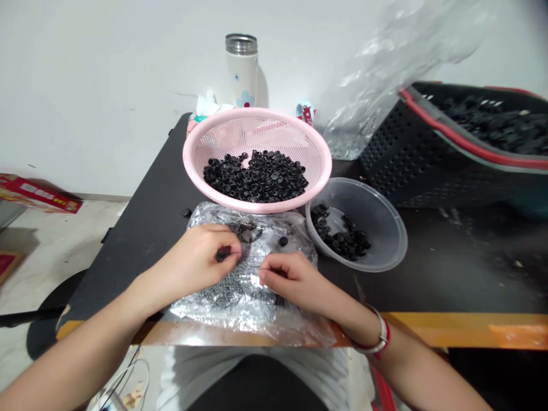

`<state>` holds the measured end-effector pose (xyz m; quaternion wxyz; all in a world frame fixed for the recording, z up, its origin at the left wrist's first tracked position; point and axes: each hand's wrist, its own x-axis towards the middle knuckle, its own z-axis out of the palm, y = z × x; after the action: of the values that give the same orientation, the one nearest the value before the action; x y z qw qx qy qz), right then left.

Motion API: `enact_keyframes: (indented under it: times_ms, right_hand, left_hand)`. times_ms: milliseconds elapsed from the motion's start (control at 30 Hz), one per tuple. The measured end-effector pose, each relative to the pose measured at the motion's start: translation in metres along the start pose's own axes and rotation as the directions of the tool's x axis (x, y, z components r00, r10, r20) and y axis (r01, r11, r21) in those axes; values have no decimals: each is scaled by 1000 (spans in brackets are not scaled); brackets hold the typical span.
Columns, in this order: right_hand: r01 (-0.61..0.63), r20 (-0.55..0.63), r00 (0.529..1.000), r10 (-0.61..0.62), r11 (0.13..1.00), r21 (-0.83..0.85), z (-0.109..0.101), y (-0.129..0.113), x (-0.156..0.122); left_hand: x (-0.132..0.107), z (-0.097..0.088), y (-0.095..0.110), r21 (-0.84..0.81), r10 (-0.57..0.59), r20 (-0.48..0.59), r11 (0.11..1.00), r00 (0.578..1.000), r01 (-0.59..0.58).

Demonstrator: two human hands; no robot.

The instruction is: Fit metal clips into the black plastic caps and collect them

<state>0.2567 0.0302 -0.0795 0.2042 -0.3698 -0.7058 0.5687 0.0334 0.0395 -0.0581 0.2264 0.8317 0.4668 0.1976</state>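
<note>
My left hand (197,258) pinches a small black rubber piece (222,254) between thumb and fingertips, just above a crinkled clear plastic bag (252,285) of thin dark screws. My right hand (291,279) rests on the bag, its fingertips curled close to the left hand; anything between them is hidden. A loose black ring (283,241) lies on the bag beyond the fingers. A pink plastic colander (257,113) holds a heap of black rubber rings (257,177). A clear plastic bowl (385,240) beside it holds fewer (340,237).
The dark tabletop (449,268) has an orange front edge (471,328). At the right stands a black perforated crate (398,154) with a red rim, filled with black pieces. Behind the colander are a white steel-capped flask (242,68) and a hanging clear plastic sheet (385,85).
</note>
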Motion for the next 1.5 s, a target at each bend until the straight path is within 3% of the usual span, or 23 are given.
enact_keyframes:
  times_ms: [100, 200, 433, 600, 733, 833, 900, 1033, 1200, 1500]
  right_hand:
    - [11, -21, 1000, -12, 999, -33, 0, 1, 1]
    - [15, -41, 999, -18, 998, -60, -1, 2, 2]
    - [1, -19, 1000, -2, 999, -46, -1, 2, 0]
    - [1, -11, 1000, -2, 1000, -24, 0, 3, 0]
    - [-66, -41, 996, 77, 971, 230, 0, 1, 2]
    - [-119, -34, 987, 156, 860, 496, -1, 1, 3]
    - [-93, -66, 985, 160, 811, 578, -3, 1, 4]
    - [-29, -124, 983, 136, 778, 627, -4, 2, 4]
    - [-53, -69, 987, 146, 698, 714, -3, 5, 5]
    - [-65, -23, 991, 131, 631, 773, -1, 6, 4]
  left_hand:
    - [-1, 2, -8, 139, 30, 7, 990, 1000, -31]
    - [-2, 2, -10, 180, 37, 44, 983, 998, -44]
    - [-2, 4, 10, -231, 67, 52, 971, 996, -54]
    - [-1, 12, 11, -285, 48, 44, 958, 998, -34]
    - [-2, 10, 13, -308, -13, 37, 951, 999, 24]
    - [-3, 8, 14, -330, -57, -15, 943, 998, 49]
    - [-3, 8, 15, -342, -74, -44, 938, 996, 55]
    - [-3, 9, 16, -357, -81, -66, 933, 995, 52]
    - [-3, 10, 16, -345, -57, -139, 939, 989, 6]
    - [-4, 13, 16, -314, -15, -176, 948, 984, -42]
